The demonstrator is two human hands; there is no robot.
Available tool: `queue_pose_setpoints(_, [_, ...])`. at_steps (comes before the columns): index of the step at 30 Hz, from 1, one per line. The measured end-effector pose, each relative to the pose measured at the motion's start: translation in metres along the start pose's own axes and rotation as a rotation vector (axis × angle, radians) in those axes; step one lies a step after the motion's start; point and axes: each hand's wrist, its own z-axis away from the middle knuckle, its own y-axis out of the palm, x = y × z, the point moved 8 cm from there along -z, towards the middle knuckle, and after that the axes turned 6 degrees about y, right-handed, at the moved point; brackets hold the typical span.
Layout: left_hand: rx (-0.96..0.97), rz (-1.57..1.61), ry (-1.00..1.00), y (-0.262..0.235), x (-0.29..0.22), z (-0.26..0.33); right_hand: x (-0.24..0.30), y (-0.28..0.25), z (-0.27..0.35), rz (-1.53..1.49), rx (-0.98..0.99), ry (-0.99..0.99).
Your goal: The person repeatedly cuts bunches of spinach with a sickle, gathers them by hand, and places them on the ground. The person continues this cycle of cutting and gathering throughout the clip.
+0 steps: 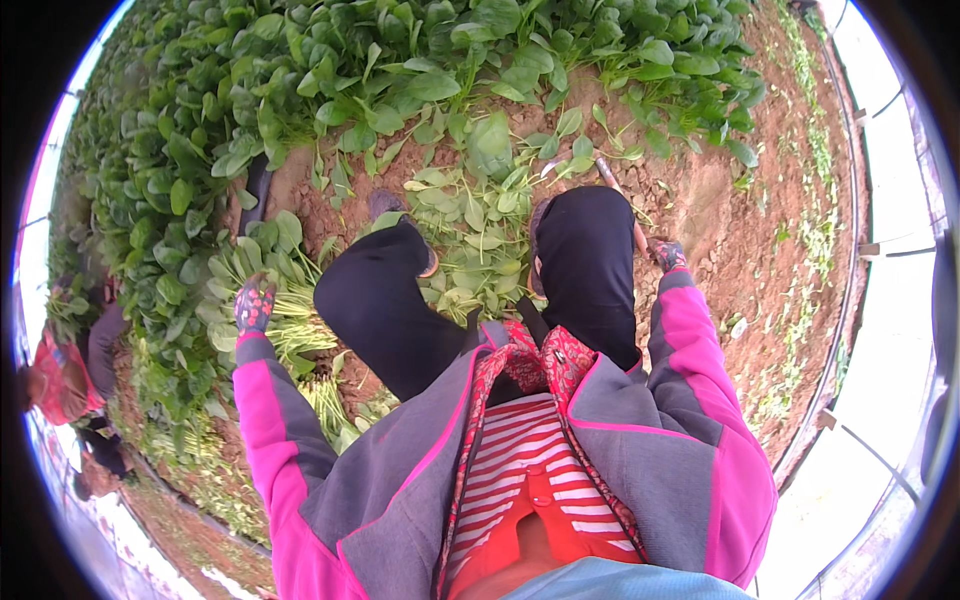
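Crumbly reddish-brown soil (715,215) spreads right; dense, broad-leaved green plants (430,75) stand far and left. We note the left hand (256,304), in a floral-patterned glove, on the left against cut greens (295,312): smooth oval leaves, pale slender stems heaped lengthwise. Its fingers are partly masked; we cannot tell how far they close or whether they grip stems. At right, we see the gloved right hand (667,254) with fingers curled around a slim-shafted tool (608,174), partly hidden by the knee. Limp loose leaves (475,235) lie between the shoes.
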Motion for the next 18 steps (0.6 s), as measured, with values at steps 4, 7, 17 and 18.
queue_pose_setpoints(4, [0.274,0.133,0.368,-0.026,-0.116,-0.062,-0.008,0.018,-0.045,0.243,-0.139,0.093])
queue_pose_setpoints(7, [0.566,0.513,0.62,0.007,-0.243,-0.085,0.007,0.028,-0.071,0.363,-0.267,0.069])
queue_pose_setpoints(17, [0.767,0.79,0.38,0.255,-0.551,-0.193,0.063,0.028,-0.084,0.475,-0.375,0.033])
queue_pose_setpoints(18, [0.724,0.673,0.379,0.263,-0.559,-0.217,0.061,0.031,-0.089,0.475,-0.334,0.037])
